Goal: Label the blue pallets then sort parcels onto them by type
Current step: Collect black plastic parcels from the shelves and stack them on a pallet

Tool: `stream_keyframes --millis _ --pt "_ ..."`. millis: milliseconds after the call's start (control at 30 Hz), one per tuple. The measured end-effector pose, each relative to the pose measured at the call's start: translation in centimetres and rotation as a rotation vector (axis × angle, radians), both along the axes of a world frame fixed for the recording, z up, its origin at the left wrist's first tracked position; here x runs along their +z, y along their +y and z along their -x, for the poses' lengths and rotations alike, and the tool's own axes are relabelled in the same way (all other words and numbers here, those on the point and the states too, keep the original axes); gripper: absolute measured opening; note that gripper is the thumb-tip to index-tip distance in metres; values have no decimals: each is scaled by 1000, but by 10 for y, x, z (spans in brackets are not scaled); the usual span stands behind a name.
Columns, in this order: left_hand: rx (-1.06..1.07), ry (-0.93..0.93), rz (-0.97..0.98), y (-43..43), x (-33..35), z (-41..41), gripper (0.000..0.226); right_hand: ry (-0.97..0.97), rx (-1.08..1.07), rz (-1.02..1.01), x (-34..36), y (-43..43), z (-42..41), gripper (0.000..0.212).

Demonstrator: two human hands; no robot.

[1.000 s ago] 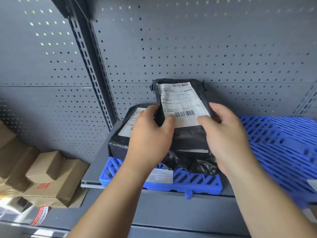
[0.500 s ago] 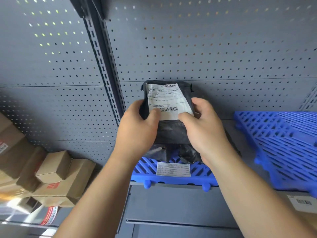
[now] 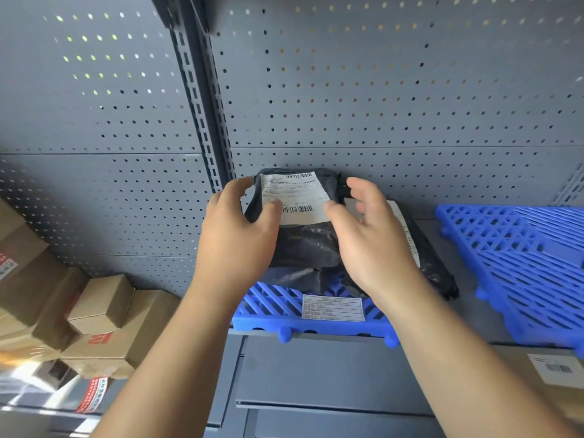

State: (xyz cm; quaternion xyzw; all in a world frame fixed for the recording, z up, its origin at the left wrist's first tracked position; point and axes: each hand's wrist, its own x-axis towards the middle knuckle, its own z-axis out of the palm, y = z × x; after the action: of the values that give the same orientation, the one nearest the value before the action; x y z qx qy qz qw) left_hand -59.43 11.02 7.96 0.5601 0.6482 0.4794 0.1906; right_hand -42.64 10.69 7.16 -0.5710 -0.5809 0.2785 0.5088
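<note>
**Black parcel above the labelled pallet: left grip on, right grip off**

Above the labelled blue pallet (image 3: 268,306), toward its back edge: a black parcel (image 3: 303,248), tilted up, top end close to the pegboard wall (image 3: 379,90) behind the pallet. White shipping label (image 3: 295,197) across the parcel's upper face, barcodes visible, print too small to read. Lower end of the parcel hidden by wrists and crumpled film, so resting on the pallet's load or held just clear of it: cannot tell.

Left hand (image 3: 237,238) at the parcel's left edge, over the pallet's left half: grasping, fingers curled round the top-left corner and thumb laid on the shipping label. Right hand (image 3: 373,245) over the pallet's right half: released, fingers spread and loosely bent, lifted clear of the parcel's right edge. Thumb tip just at the label's corner, touching or not unclear.

On the pallet's right side and spilling past its right edge: a second black parcel (image 3: 437,273), lying flat, its own white label partly hidden behind the right hand. At the pallet's front edge: a paper tag (image 3: 333,308) with ruled lines, text blurred.

Right of the labelled pallet, apart from it on the same grey shelf (image 3: 467,317): a second blue pallet (image 3: 521,254), open lattice top. Left of and below the labelled pallet: stacked cardboard boxes (image 3: 104,306). Below and right of it, at the frame edge: a brown carton (image 3: 556,371) with a barcode sticker.
</note>
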Motion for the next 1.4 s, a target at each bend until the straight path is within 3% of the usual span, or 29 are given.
stream_keyframes --millis 333,567,733,1000,1400 --pt "-59 227 -245 -29 25 -44 52 -175 -114 -59 4 -24 -34 54" --pt "-165 302 -277 -52 30 -119 49 -347 -241 -142 14 -58 -99 54" --pt "-300 352 -272 -74 20 -198 53 -458 -377 -155 15 -95 -172 54" --pt "-572 429 -255 -124 1 -366 53 -584 -674 -16 4 -188 -331 53" --pt "-1082 443 -253 -217 -36 -591 53 -553 -1071 266 -27 -339 -504 53"
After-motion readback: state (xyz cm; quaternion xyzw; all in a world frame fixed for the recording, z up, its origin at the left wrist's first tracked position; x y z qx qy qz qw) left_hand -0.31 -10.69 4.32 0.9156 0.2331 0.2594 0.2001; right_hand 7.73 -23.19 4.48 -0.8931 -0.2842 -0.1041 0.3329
